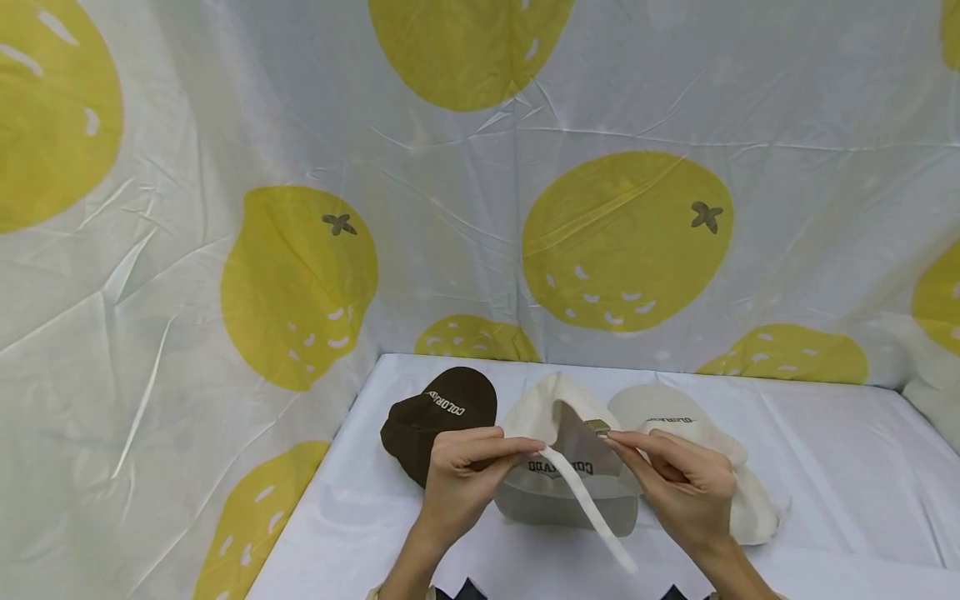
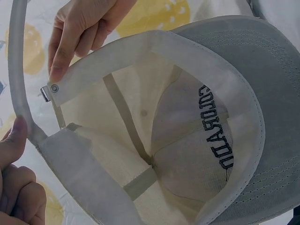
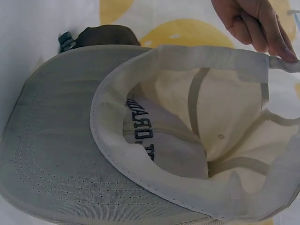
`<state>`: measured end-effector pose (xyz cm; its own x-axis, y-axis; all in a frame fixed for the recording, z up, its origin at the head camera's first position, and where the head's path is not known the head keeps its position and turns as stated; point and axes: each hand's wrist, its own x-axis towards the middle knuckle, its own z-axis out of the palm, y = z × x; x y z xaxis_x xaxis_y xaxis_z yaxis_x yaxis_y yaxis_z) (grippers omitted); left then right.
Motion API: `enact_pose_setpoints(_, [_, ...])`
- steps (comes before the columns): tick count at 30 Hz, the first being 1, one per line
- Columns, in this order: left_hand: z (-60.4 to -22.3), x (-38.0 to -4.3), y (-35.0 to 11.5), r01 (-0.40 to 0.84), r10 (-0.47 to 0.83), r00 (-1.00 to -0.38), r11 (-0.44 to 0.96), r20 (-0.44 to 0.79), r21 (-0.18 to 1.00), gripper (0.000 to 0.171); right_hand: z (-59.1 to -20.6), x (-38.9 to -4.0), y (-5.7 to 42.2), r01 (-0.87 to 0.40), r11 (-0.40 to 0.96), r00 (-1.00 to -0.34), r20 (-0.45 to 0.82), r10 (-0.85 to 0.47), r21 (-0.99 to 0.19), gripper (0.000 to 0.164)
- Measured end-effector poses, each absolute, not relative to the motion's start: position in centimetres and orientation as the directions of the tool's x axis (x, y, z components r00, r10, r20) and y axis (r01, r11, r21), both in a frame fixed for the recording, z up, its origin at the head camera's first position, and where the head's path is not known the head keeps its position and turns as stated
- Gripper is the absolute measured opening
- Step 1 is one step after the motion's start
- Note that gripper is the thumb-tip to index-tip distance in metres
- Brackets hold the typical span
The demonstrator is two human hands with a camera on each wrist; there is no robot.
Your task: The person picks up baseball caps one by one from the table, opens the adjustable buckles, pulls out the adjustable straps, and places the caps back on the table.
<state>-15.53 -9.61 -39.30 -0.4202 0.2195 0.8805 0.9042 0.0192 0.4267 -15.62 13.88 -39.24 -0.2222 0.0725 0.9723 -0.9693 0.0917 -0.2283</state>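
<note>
A cream baseball cap (image 1: 528, 412) with a grey brim (image 1: 566, 504) is held up with its back opening toward me and its inside showing. At the base of a loose white strap (image 1: 588, 508), my left hand (image 1: 459, 479) pinches between thumb and fingertips; the strap's free end hangs down to the right. My right hand (image 1: 690, 487) pinches the other side of the opening by the metal buckle (image 1: 597, 427). In the left wrist view, the strap (image 2: 17, 61) is out of the buckle (image 2: 45, 93), and reversed dark lettering (image 2: 215, 126) shows inside the crown.
Behind my left hand lies a dark brown cap (image 1: 461, 396) with white lettering. Another pale cap (image 1: 660, 408) sits behind my right hand, on the white-covered table (image 1: 840, 483). A lemon-print cloth (image 1: 450, 225) hangs at the back and left.
</note>
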Motion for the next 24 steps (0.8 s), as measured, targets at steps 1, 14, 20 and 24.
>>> enact_pose_setpoints(1, [-39.3,-15.5,-9.6,0.902,0.222,-0.424,0.018,0.878,0.431,0.017,-39.3,-15.6,13.9,-0.968,0.087,-0.231,0.971,0.067,-0.236,0.013])
enact_pose_setpoints(14, [-39.0,-15.2,-10.0,0.855,0.219,-0.491,-0.062,0.843,0.514,0.018,-39.8,-15.8,14.5,-0.943,-0.002,-0.333,0.943,-0.027,-0.333,0.009])
enact_pose_setpoints(20, [-38.8,-15.0,-10.2,0.83,0.142,-0.545,-0.048,0.827,0.555,0.018,-40.2,-15.9,14.7,-0.933,-0.057,-0.35,0.931,-0.103,-0.356,0.014])
enact_pose_setpoints(24, [-38.6,-14.9,-10.1,0.8,0.111,-0.592,-0.043,0.798,0.599,0.015,-40.6,-16.0,14.8,-0.922,-0.101,-0.352,0.918,-0.18,-0.373,0.019])
